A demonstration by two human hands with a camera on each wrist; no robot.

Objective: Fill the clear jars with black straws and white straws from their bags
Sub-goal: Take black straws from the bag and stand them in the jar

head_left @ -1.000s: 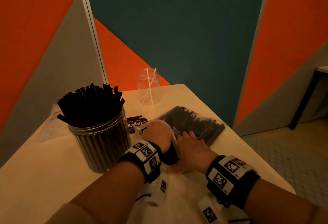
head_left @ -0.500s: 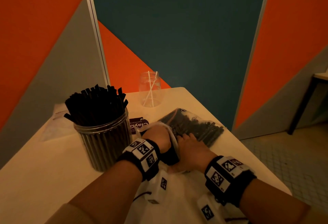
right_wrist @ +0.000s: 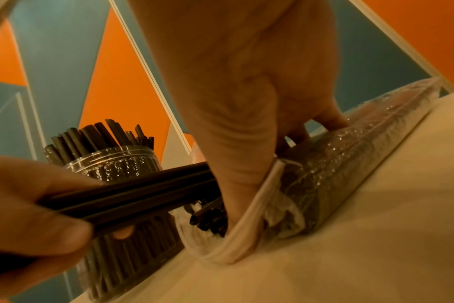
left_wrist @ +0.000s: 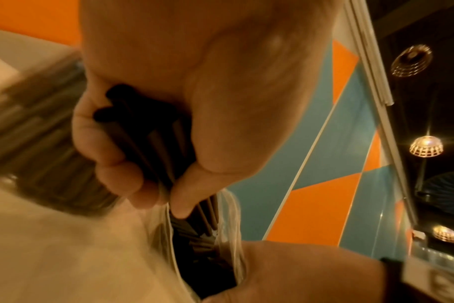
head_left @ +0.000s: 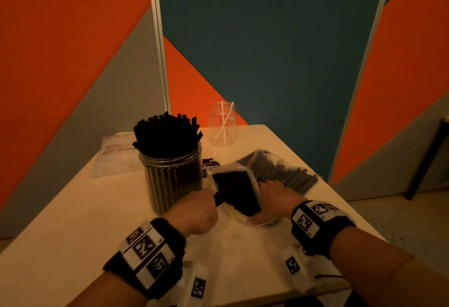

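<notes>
My left hand (head_left: 194,210) grips a bundle of black straws (head_left: 232,185), which sticks partway out of the clear bag of black straws (head_left: 281,173) lying on the table. My right hand (head_left: 269,198) pinches the bag's mouth and keeps it wide, thumb inside the rim (right_wrist: 236,174). The left wrist view shows fingers curled round the black straws (left_wrist: 143,133). Just left of the hands stands a large clear jar (head_left: 173,180) packed with black straws. A small clear jar (head_left: 222,125) at the back holds two white straws.
A flat clear bag with white straws (head_left: 114,156) lies at the back left of the pale table (head_left: 73,233). A dark label (head_left: 210,165) lies between the big jar and the bag. Orange, teal and grey wall panels stand close behind; the table's right edge drops to the floor.
My left hand, earlier deep in the bag's mouth, has drawn back toward me with a bundle of black straws. My right hand has stayed on the bag's mouth.
</notes>
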